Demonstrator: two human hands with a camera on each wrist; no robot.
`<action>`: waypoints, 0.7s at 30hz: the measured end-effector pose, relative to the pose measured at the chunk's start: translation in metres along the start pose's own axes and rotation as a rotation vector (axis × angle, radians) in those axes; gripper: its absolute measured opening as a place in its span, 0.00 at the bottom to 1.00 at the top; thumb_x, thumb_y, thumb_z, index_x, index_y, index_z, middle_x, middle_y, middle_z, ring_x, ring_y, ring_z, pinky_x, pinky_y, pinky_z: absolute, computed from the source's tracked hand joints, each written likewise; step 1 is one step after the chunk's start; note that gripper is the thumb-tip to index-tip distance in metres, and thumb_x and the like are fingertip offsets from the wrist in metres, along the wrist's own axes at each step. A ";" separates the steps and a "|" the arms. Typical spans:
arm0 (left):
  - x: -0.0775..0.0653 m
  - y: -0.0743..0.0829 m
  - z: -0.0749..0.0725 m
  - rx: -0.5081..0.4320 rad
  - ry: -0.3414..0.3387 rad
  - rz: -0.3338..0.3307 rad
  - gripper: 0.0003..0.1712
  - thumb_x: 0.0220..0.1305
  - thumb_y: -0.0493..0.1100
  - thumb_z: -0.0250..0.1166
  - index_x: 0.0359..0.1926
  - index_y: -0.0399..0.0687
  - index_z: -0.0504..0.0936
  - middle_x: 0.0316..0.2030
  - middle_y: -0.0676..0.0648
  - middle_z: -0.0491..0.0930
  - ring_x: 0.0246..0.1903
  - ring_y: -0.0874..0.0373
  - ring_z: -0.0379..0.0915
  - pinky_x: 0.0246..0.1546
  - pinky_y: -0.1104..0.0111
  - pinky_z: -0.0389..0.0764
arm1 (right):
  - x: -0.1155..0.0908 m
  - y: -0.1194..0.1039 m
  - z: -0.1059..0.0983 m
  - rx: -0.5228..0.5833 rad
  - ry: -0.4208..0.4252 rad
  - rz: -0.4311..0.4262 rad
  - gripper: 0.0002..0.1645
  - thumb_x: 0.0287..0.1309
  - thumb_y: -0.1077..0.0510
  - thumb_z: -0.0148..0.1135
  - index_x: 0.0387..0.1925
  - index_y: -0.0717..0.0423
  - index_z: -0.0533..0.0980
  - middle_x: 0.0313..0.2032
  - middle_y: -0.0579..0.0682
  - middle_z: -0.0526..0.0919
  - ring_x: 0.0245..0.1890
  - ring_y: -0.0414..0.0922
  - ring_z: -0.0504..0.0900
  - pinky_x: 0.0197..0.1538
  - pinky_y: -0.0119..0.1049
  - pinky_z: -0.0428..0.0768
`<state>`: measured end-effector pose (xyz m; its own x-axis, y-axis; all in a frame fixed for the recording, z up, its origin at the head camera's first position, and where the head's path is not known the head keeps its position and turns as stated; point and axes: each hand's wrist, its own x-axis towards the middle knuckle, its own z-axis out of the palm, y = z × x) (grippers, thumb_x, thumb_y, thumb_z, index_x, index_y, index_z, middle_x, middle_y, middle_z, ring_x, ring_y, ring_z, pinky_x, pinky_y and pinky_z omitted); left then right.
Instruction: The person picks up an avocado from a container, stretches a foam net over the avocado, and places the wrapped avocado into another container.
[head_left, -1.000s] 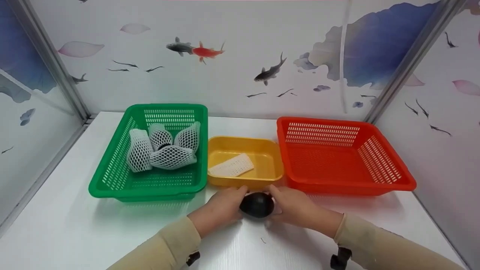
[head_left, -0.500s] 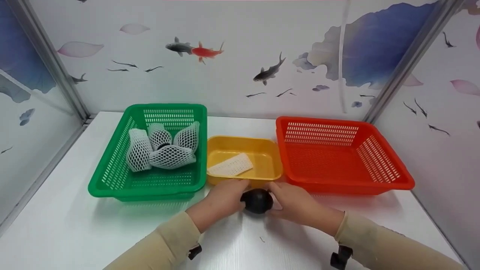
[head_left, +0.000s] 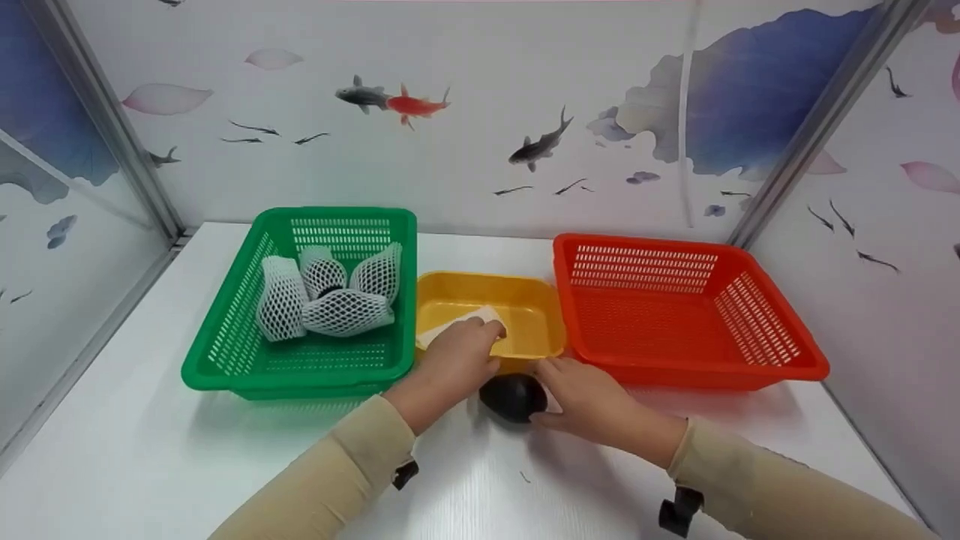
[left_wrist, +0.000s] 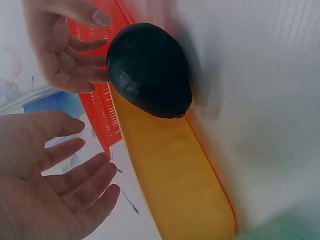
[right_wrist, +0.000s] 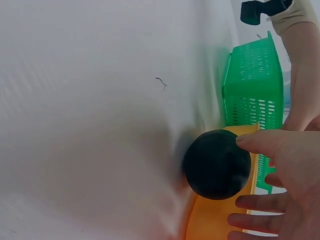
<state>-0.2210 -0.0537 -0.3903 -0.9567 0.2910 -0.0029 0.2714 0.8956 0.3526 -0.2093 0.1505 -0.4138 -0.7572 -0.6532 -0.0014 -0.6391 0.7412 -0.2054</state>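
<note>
A dark, smooth, pear-shaped avocado [head_left: 514,398] lies on the white table in front of the yellow tray [head_left: 536,360]. My right hand [head_left: 589,401] is at its right side, fingers loosely spread; in the right wrist view the thumb tip overlaps the avocado's edge, and touch is hard to tell. Over the tray's front rim reaches my left hand [head_left: 457,360], apart from the avocado; its fingers look relaxed in the left wrist view, holding nothing. A flat white foam net [head_left: 491,313] in the tray is partly hidden behind that hand.
To the left stands a green basket [head_left: 300,382] with several avocado-like pieces in white foam nets [head_left: 349,313]. A red basket [head_left: 697,371] stands at the right, against the tray. Printed walls [head_left: 465,180] enclose the table. A small dark thread [right_wrist: 161,82] lies on the tabletop.
My left hand has left the avocado and moved up and forward over the tray's rim. The right hand stays beside the avocado, which has shifted slightly toward the tray.
</note>
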 end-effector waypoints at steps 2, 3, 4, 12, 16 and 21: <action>0.005 0.001 0.000 -0.012 -0.012 -0.034 0.21 0.66 0.45 0.64 0.59 0.50 0.76 0.49 0.46 0.77 0.44 0.53 0.72 0.54 0.63 0.75 | 0.000 -0.001 -0.001 -0.010 -0.003 0.009 0.40 0.49 0.47 0.76 0.60 0.48 0.64 0.55 0.48 0.76 0.50 0.46 0.77 0.58 0.46 0.75; 0.007 0.002 0.000 -0.020 -0.020 -0.052 0.21 0.66 0.45 0.64 0.60 0.51 0.76 0.51 0.46 0.76 0.46 0.53 0.71 0.55 0.62 0.75 | 0.000 -0.002 -0.002 -0.016 -0.004 0.015 0.39 0.49 0.47 0.76 0.59 0.48 0.65 0.53 0.48 0.77 0.49 0.46 0.77 0.57 0.46 0.75; 0.009 0.002 0.000 -0.033 -0.027 -0.073 0.22 0.67 0.45 0.64 0.60 0.51 0.75 0.52 0.46 0.76 0.48 0.52 0.71 0.57 0.61 0.74 | 0.000 -0.002 -0.003 -0.020 -0.006 0.019 0.38 0.49 0.47 0.75 0.58 0.48 0.66 0.53 0.48 0.77 0.49 0.46 0.77 0.57 0.45 0.75; 0.030 -0.001 0.005 -0.098 -0.047 -0.200 0.28 0.67 0.49 0.64 0.66 0.50 0.71 0.61 0.46 0.72 0.56 0.50 0.69 0.63 0.56 0.66 | 0.003 -0.008 -0.011 -0.096 0.019 -0.019 0.28 0.52 0.44 0.73 0.52 0.47 0.75 0.42 0.44 0.79 0.42 0.44 0.75 0.51 0.42 0.79; 0.040 -0.004 0.010 -0.086 -0.050 -0.254 0.30 0.66 0.52 0.64 0.65 0.47 0.71 0.59 0.44 0.74 0.53 0.48 0.70 0.62 0.54 0.67 | 0.006 -0.010 -0.015 -0.089 0.034 -0.024 0.26 0.53 0.44 0.72 0.52 0.46 0.76 0.41 0.44 0.79 0.41 0.44 0.75 0.50 0.41 0.79; 0.048 -0.009 0.018 -0.051 -0.051 -0.290 0.28 0.65 0.52 0.65 0.62 0.46 0.73 0.55 0.44 0.75 0.48 0.48 0.68 0.60 0.54 0.69 | 0.013 -0.011 -0.017 -0.098 0.062 -0.051 0.26 0.54 0.45 0.71 0.53 0.46 0.76 0.42 0.44 0.79 0.41 0.44 0.74 0.51 0.41 0.78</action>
<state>-0.2675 -0.0418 -0.4108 -0.9867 0.0433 -0.1567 -0.0191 0.9263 0.3763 -0.2142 0.1365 -0.3948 -0.7286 -0.6816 0.0679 -0.6846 0.7211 -0.1067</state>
